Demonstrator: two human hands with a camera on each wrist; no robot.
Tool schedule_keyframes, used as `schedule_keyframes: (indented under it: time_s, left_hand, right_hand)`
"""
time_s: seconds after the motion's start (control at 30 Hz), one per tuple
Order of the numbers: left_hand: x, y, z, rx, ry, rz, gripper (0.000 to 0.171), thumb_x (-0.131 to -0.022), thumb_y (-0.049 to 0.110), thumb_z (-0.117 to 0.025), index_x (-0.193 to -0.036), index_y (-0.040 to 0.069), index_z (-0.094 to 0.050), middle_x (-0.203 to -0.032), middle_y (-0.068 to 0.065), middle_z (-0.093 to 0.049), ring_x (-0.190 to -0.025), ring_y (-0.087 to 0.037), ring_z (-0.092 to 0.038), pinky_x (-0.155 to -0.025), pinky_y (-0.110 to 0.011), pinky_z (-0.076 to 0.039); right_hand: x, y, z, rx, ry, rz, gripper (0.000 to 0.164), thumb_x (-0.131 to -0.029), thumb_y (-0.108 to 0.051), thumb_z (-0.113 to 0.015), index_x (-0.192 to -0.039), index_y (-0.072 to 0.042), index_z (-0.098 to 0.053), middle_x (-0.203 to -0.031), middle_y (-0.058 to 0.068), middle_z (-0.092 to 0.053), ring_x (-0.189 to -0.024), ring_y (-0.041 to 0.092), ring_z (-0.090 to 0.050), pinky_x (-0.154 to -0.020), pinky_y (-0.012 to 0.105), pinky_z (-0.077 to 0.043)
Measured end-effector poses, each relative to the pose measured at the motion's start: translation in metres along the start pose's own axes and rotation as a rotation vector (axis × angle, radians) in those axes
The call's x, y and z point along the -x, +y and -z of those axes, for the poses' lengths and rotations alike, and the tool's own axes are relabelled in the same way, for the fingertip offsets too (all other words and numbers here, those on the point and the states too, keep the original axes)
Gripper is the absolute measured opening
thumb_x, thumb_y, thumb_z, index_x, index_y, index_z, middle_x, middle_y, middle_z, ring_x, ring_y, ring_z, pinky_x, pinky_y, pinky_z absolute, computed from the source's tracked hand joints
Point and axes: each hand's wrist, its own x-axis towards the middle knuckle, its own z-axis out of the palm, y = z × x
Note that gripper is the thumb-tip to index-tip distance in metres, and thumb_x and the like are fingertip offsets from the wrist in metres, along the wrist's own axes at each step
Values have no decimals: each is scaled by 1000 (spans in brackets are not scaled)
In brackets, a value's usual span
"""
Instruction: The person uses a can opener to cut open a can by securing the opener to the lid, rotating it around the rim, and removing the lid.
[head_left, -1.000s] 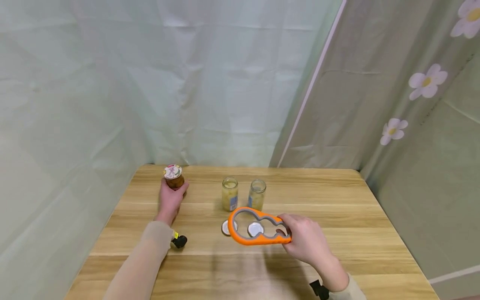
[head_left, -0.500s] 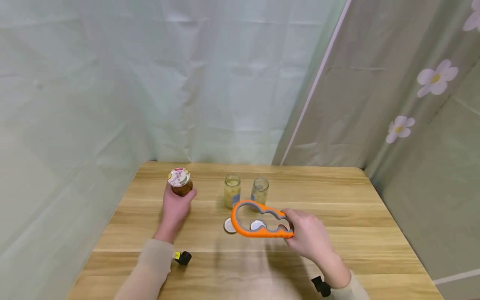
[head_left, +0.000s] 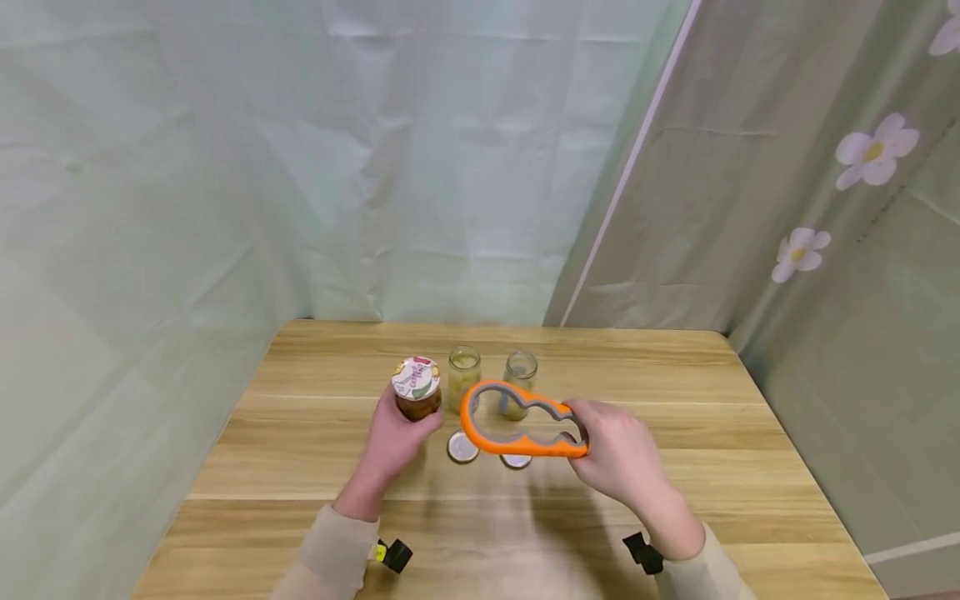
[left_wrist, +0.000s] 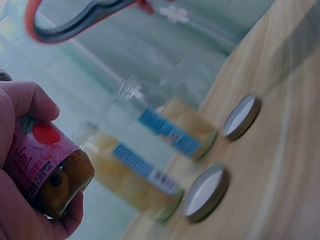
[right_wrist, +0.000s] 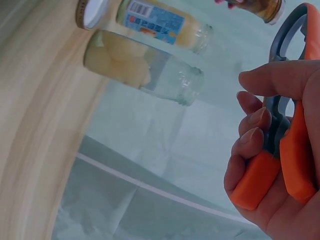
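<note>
If I swing the dark jar [head_left: 417, 390] right too low, it could tip the nearby open jar [head_left: 463, 380]. My left grip [head_left: 399, 435] is curled round the dark jar, above the bench [head_left: 697, 400]; my right grip [head_left: 619, 454] is clamped on the orange opener [head_left: 536, 448], narrow end.

Glossy glass on the held jar [head_left: 417, 392] — matt plastic-looking opener [head_left: 525, 447] — smooth, wood-grained table [head_left: 712, 417].

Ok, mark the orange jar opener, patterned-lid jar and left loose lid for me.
Orange jar opener [head_left: 525, 447], head view: lower orange side.
Patterned-lid jar [left_wrist: 48, 162], left wrist view: pink label.
Left loose lid [head_left: 462, 447], head view: white inner face.
</note>
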Motion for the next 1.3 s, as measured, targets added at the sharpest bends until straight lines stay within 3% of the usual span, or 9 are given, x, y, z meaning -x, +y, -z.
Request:
schedule_keyframes:
  time_s: [0.27, 0.5, 0.6, 0.8, 1.03, 1.2, 1.3]
  left_hand:
    - [20, 1, -28, 8, -104, -11, 69, -71, -1, -84, -131, 12, -53, -119, -6, -62, -107, -19, -57, -98, -46, -46]
    - [38, 31, -36, -16, -185, -114, 65, -70, -9, -77, -128, 5, -54, -111, -8, -65, -98, -20, -60, -88, -40, -53]
    - [42, 26, -41, -13, -195, -103, 66, -70, -8, -77, -130, 7, -53, -115, -6, -65, -99, -18, -60, -87, -37, -53]
    - [47, -1, -53, 45, -241, -52, 67, -70, -5, -77, -130, 13, -52, -117, -2, -63, -97, -17, -58, -84, -34, -52]
    - [56, 35, -55, 35, -273, -1, 65, -73, -7, -74, -132, 6, -50, -117, -6, -62, -97, -18, -58, -82, -34, -52]
    - [55, 33, -54, 40, -309, -34, 69, -74, -6, -74, -136, 7, -48, -122, -5, -59, -103, -18, -57, -86, -37, -52]
    - [56, 34, -53, 43, -332, -42, 68, -73, -8, -73, -135, 8, -48, -122, -4, -59, -103, -17, -56, -87, -37, -52]
  right_hand:
    - [-11, -10, 4, -11, -50, -7, 47, -72, -15, -71, -118, -22, -64, -69, -14, -50, -57, 7, -44, -48, 26, -41]
    - [-15, -19, 4, -13, -61, 8, 57, -68, -12, -69, -123, -23, -62, -69, -18, -50, -59, 6, -46, -53, 29, -45]
    - [-17, -21, 3, -6, -67, 17, 61, -66, -13, -69, -126, -22, -62, -69, -19, -48, -59, 5, -45, -55, 29, -46]
    - [-21, -28, 1, -7, -69, 44, 64, -65, -12, -67, -128, -21, -61, -67, -18, -46, -59, 5, -43, -59, 31, -46]
    - [-25, -33, -1, 9, -69, 62, 69, -64, -13, -66, -132, -21, -61, -67, -17, -45, -62, 7, -44, -61, 34, -46]
    - [-27, -37, -2, 34, -100, 56, 81, -61, -14, -66, -141, -24, -54, -66, -16, -42, -62, 7, -44, -61, 33, -44]
    - [-27, -39, -3, 53, -129, 43, 92, -58, -14, -66, -147, -25, -47, -69, -15, -45, -68, 10, -51, -66, 36, -47]
